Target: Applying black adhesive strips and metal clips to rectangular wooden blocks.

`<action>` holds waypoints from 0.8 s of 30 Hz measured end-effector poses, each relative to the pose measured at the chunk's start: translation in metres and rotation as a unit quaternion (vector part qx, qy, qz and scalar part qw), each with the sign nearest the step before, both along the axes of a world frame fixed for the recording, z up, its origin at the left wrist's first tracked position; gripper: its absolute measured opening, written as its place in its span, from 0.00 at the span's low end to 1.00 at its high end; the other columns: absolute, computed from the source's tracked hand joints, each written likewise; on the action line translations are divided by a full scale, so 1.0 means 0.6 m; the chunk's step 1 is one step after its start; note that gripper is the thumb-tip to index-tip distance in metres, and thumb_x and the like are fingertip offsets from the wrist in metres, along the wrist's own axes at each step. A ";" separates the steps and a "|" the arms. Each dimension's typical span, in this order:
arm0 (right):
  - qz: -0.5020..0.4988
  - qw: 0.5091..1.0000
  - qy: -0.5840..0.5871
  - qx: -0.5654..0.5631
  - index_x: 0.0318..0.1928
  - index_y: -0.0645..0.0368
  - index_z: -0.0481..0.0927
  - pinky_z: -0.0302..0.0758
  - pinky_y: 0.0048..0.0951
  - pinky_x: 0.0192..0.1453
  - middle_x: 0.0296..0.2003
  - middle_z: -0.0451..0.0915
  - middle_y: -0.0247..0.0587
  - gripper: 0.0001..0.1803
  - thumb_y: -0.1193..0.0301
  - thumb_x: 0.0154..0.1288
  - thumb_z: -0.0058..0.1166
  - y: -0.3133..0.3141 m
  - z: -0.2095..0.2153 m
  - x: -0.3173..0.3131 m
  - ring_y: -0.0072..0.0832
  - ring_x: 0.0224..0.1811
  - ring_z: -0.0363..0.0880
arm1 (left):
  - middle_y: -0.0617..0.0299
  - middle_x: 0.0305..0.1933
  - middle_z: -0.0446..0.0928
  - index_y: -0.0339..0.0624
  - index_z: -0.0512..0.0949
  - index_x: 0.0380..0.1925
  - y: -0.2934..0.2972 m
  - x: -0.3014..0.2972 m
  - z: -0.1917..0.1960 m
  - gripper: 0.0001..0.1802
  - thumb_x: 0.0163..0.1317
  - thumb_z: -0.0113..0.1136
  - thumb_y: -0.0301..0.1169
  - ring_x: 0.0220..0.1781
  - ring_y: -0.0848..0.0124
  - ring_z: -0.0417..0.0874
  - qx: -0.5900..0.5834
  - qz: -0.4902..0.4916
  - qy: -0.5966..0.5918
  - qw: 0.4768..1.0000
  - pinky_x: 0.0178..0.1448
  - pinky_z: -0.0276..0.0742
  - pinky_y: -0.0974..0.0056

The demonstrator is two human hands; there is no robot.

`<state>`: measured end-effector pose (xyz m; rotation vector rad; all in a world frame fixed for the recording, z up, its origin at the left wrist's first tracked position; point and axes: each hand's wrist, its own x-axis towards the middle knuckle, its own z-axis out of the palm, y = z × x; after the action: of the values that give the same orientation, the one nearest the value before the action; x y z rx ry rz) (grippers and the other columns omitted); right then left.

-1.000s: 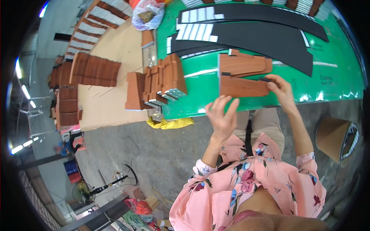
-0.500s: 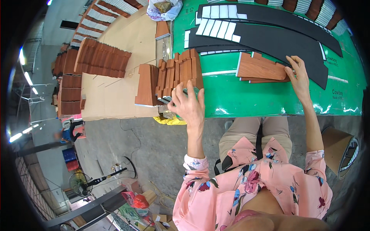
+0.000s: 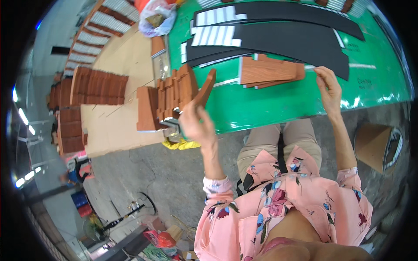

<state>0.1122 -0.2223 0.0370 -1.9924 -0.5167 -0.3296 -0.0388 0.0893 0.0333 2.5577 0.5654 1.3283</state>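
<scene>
My left hand [image 3: 198, 124], smeared by motion, is closed on the lower end of a brown wood-grain piece [image 3: 207, 87], which stands tilted just right of a row of similar pieces [image 3: 176, 93]. Rightward on the green table covering, a small fanned stack of flat wood-grain pieces [image 3: 270, 71] lies beside long black curved sheets [image 3: 278, 41] bearing white strips. My right hand [image 3: 330, 89] hovers past the right end of that stack, apart from it. Its thumb and fingers are loosely bent, with nothing visible between them.
Brown board [image 3: 104, 137] covers the table's left part, where a larger block of brown pieces [image 3: 102, 87] stands. A plastic bag [image 3: 156, 19] sits at the far edge. Yellow plastic [image 3: 180, 143] hangs at the near edge. A cardboard drum [image 3: 376, 148] stands on the floor at right.
My left hand has lifted one wood-grain piece away from the right end of the row. My right hand has come off the flat stack. The whole view has shifted and tilted.
</scene>
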 end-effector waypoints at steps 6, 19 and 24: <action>0.133 0.979 -0.138 -0.068 0.43 0.56 0.79 0.73 0.35 0.51 0.43 0.78 0.41 0.18 0.78 0.48 0.60 0.026 0.039 -0.071 0.39 0.46 0.76 | 0.54 0.43 0.75 0.33 0.71 0.46 -0.088 -0.095 0.029 0.19 0.53 0.57 0.14 0.46 0.67 0.75 -0.241 -0.087 -0.082 0.963 0.53 0.69 0.63; 0.144 0.926 -0.200 -0.284 0.38 0.57 0.79 0.75 0.33 0.43 0.41 0.77 0.37 0.20 0.73 0.39 0.65 0.035 0.023 -0.031 0.35 0.43 0.75 | 0.55 0.43 0.79 0.35 0.75 0.46 -0.164 0.045 -0.076 0.20 0.50 0.64 0.19 0.44 0.67 0.79 -0.359 -0.314 0.042 0.878 0.49 0.74 0.66; 0.166 0.941 -0.210 -0.208 0.39 0.57 0.78 0.74 0.36 0.45 0.39 0.77 0.38 0.16 0.74 0.46 0.62 0.105 0.064 0.035 0.37 0.43 0.75 | 0.53 0.41 0.78 0.36 0.77 0.41 -0.167 0.060 -0.095 0.17 0.48 0.63 0.18 0.44 0.59 0.78 -0.390 -0.311 0.040 0.866 0.47 0.74 0.61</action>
<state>0.1330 -0.1595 0.0753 -2.1899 -1.2665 -0.4656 -0.0029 -0.0109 -0.0237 1.8587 0.1783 0.5859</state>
